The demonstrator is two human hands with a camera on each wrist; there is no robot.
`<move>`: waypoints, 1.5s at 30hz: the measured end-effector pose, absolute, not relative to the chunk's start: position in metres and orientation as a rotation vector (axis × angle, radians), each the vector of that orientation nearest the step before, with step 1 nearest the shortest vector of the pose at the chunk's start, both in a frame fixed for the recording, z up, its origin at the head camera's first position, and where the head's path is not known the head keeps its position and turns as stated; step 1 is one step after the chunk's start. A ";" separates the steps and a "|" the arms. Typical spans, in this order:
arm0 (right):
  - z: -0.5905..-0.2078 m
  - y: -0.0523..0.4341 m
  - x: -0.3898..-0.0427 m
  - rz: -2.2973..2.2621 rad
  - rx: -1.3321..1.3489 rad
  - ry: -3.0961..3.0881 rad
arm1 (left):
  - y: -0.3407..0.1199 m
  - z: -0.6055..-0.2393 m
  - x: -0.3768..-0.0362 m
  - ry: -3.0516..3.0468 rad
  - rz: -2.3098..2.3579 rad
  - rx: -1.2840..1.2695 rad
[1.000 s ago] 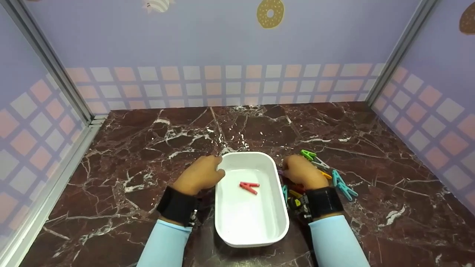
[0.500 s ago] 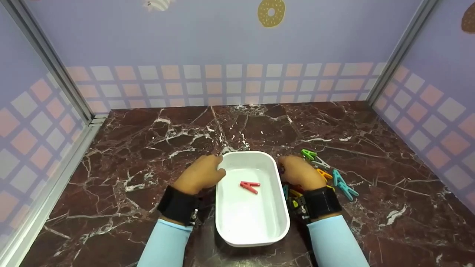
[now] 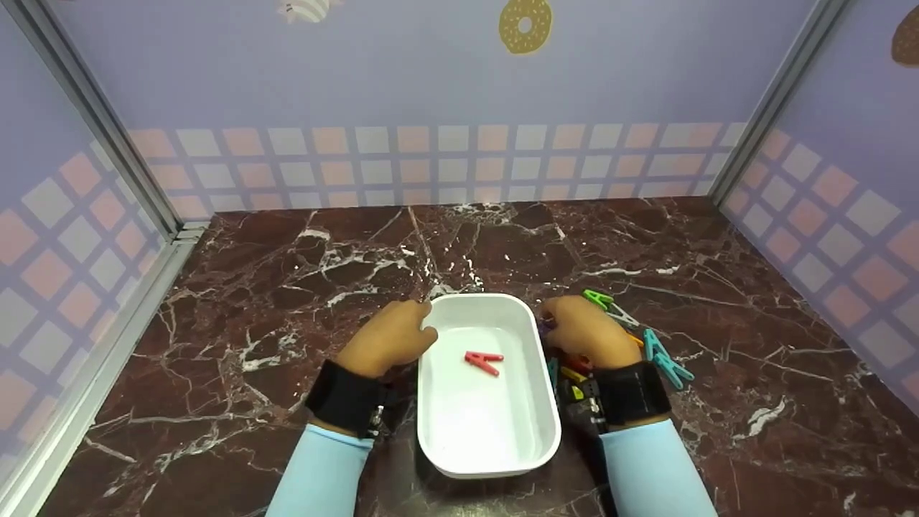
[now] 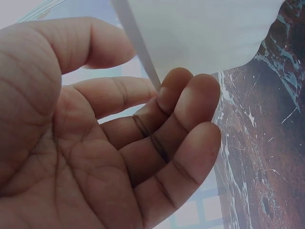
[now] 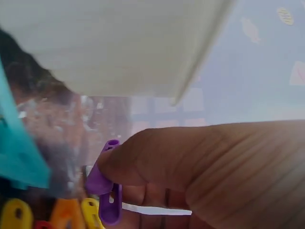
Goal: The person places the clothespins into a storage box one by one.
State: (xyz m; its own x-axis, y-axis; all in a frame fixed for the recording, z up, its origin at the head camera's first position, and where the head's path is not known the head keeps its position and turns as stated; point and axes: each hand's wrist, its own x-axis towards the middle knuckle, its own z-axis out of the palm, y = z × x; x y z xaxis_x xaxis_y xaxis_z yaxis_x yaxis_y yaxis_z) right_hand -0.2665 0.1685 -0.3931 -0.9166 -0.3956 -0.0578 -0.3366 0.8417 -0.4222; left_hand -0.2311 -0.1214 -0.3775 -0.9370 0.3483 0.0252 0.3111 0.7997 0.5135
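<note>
A white tray (image 3: 495, 431) sits on the marble table, with one red clothespin (image 3: 483, 361) lying in it. My left hand (image 3: 388, 341) holds the tray's left rim, thumb on top and fingers (image 4: 186, 109) curled against the outer wall (image 4: 200, 28). To the tray's right, my right hand (image 3: 585, 334) lies over a pile of coloured clothespins. In the right wrist view its thumb (image 5: 190, 157) and fingers pinch a purple clothespin (image 5: 108, 195) just beside the tray's wall (image 5: 109, 43).
Around the right hand lie a green clothespin (image 3: 596, 298), teal ones (image 3: 664, 359) and a yellow one (image 3: 574, 377). Patterned walls enclose the table on three sides. Bare marble (image 3: 287, 251) stretches left and behind the tray.
My right hand has shifted slightly right and back over the pile, now covering the orange clothespin. The left hand, the tray and the red clothespin have not moved.
</note>
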 end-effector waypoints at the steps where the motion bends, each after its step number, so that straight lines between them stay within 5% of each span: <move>1: -0.390 0.169 -0.265 -0.622 -0.558 2.876 | -0.121 -0.378 -0.231 2.915 0.812 0.532; 18: -0.346 0.149 -0.237 -0.563 -0.821 2.955 | -0.122 -0.379 -0.231 2.924 0.811 0.525; 45: -0.362 0.100 -0.223 -0.359 -1.137 2.966 | -0.121 -0.379 -0.231 2.938 0.807 0.530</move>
